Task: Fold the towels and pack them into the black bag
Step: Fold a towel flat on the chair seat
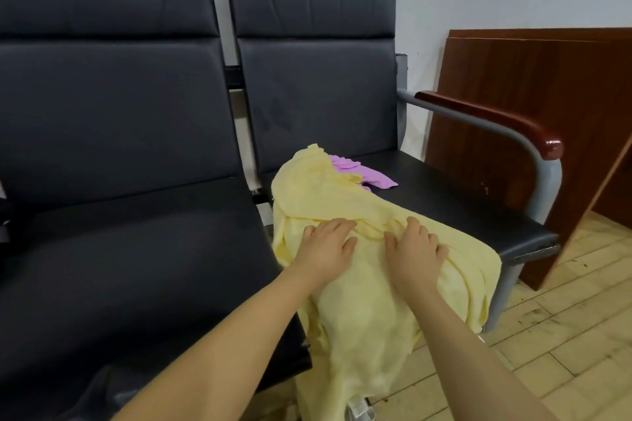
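- The row of black padded seats [113,133] fills the view; the left seat lies off to the left of both grips, and the right seat [441,195] lies under them and carries the towels.
- A dark wooden panel [533,120] leans by the wall, well to the right of the right grip, behind the seat's armrest [492,120], which has a red-brown top on a grey tube.
- The pale wooden floor [564,335] lies below and to the right of the grips.
- The yellow towel [362,318] is crumpled across the right seat, directly under both grips. It runs from a bunched end beyond the fingertips, over the seat's front edge and hangs down toward the floor beneath the forearms.
- The left grip, the left hand [325,246], rests palm down on the yellow towel with its fingers spread and straight, pressing the cloth flat; it pinches nothing.
- The right grip, the right hand [413,249], lies just beside the left one, apart from it, also palm down on the yellow towel. Its fingers are spread and slightly bent over a ridge of cloth; whether they gather any fabric I cannot tell.
- The purple towel [359,171] lies bunched on the same seat beyond the fingertips of both grips, partly tucked under the yellow towel's far end.
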